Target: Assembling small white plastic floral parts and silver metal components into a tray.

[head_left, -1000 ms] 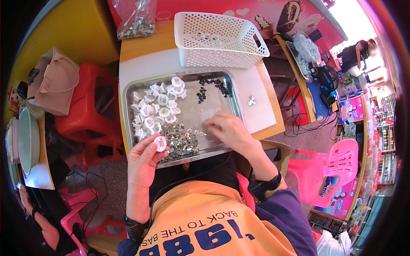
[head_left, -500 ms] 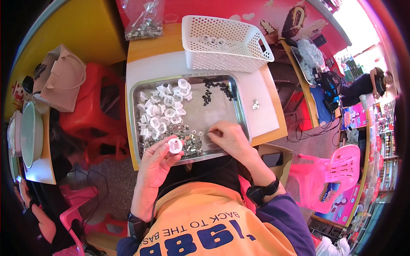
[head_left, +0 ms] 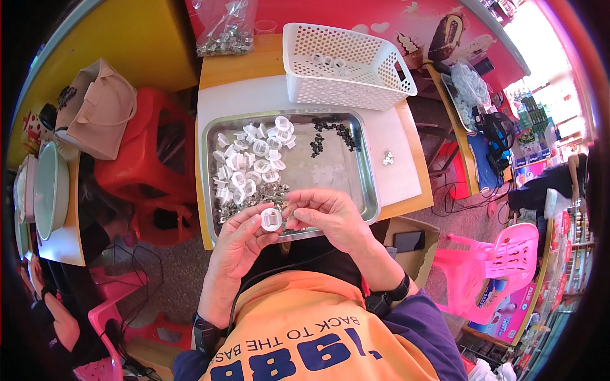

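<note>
My left hand (head_left: pixel 238 238) pinches a round white plastic part (head_left: pixel 271 220) with a rectangular recess, held at the near edge of the metal tray (head_left: pixel 375 190). Close against that part's right side, the fingers of my right hand (head_left: pixel 333 219) are pinched together; what lies between them is too small to make out. Behind my hands, a heap of small metal pieces (head_left: pixel 273 190) fills the near left of the tray. Loose white plastic parts (head_left: pixel 260 148) pile up beyond them, and tiny black pieces (head_left: pixel 333 132) lie in the far right corner.
A white perforated basket (head_left: pixel 343 92) stands behind the tray, with a few white parts inside. Some small pieces (head_left: pixel 388 157) lie right of the tray. A clear bag of metal pieces (head_left: pixel 225 38) sits at the back left. Below the table's right side is a cardboard box (head_left: pixel 419 257) holding a phone.
My right hand has come left and nearer, from over the tray to the white part. My left hand still holds that part, its recessed face turned up.
</note>
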`<act>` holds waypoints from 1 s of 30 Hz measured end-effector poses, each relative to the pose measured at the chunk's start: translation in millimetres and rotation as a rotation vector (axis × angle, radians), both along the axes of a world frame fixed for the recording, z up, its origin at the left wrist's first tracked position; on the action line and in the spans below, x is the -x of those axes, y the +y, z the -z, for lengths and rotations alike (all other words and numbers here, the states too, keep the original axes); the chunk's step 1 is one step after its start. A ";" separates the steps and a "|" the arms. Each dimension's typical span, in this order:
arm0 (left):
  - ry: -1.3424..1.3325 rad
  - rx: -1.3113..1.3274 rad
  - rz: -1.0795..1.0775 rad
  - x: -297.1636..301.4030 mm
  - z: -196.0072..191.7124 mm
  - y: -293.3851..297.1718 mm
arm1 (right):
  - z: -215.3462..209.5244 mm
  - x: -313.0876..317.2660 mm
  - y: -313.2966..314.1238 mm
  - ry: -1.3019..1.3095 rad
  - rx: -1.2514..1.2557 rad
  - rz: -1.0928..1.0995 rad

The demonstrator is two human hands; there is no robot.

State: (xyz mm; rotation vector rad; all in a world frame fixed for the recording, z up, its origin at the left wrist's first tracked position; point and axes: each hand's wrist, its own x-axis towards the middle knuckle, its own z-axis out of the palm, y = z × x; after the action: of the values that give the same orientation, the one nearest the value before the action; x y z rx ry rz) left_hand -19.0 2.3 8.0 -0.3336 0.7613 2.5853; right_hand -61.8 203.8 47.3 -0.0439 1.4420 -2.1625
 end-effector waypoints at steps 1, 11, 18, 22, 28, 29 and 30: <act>-0.001 0.000 -0.006 -0.7 0.1 -0.3 | -1.4 0.0 0.2 -0.019 -0.041 -0.036; -0.001 0.081 -0.003 -1.9 -2.8 0.5 | 2.4 -4.1 -4.9 0.543 -0.362 0.005; -0.001 0.042 0.006 -1.5 -2.3 -0.9 | 6.2 -4.2 -11.3 0.509 -0.414 -0.026; 0.001 0.047 -0.002 -1.4 -3.8 0.9 | 9.6 -5.0 -9.4 0.600 -0.546 -0.003; 0.018 0.156 -0.022 0.4 -2.8 3.5 | -3.8 -4.5 -5.8 1.089 -0.889 0.022; 0.023 0.173 -0.018 0.7 -3.6 3.3 | -7.0 -4.5 -5.9 1.181 -0.955 0.015; 0.028 0.190 -0.013 0.7 -4.1 3.4 | -8.7 -4.6 -6.1 1.180 -0.956 0.017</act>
State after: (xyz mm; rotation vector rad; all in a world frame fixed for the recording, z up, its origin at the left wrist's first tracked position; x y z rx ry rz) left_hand -19.6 5.7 12.1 -0.3613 1.0207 2.5393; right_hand -57.2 197.7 56.0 -1.0692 2.9305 -1.1450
